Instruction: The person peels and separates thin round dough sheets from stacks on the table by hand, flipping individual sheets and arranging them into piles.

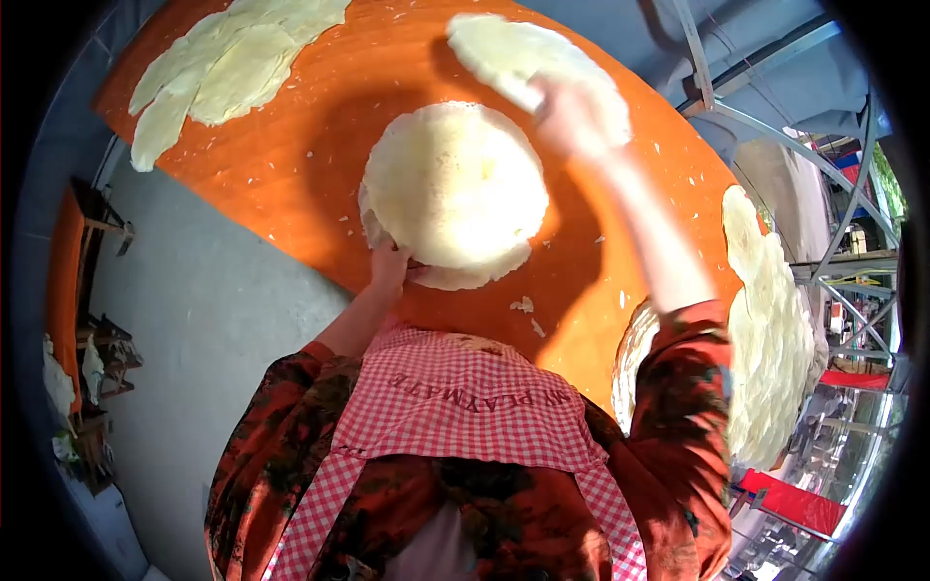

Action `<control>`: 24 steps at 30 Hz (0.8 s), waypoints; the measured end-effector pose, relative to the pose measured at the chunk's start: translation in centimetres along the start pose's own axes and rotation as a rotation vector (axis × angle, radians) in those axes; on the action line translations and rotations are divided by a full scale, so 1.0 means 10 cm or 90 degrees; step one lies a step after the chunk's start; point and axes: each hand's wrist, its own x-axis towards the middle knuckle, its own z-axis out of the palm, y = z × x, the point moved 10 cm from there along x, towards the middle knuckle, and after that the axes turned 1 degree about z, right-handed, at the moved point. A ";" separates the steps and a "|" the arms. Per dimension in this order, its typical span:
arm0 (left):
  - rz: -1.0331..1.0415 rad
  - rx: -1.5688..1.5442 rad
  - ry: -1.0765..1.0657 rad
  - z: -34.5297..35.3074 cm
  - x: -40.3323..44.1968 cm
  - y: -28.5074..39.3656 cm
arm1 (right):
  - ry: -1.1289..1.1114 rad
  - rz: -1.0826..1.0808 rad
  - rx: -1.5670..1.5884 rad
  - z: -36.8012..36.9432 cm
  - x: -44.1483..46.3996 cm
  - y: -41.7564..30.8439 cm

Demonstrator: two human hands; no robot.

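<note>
Gripping the near-left edge of the round sheets, the left hand has its fingers closed on the thin rim, the tips close together with little gap showing. The round sheets lie near the middle of the orange bench, overlapping one another, their pale edges uneven, with bright light across the right side and a shadow on the bench around them. Beyond them and to the right, the right hand is at the near edge of the long sheet, which lies apart from the round sheets. That hand is blurred, so I cannot tell how far open its fingers are or whether they hold the long sheet or only touch it. At the far left lie overlapping flat pieces, reaching past the bench's edge. A broad pile is on the right, beyond the right sleeve. Pale scraps are scattered over the bench, some near the apron.
</note>
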 end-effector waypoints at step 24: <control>-0.188 -0.136 -0.131 0.08 -0.11 0.04 | -0.166 -0.026 -0.108 2.65 -1.17 -0.43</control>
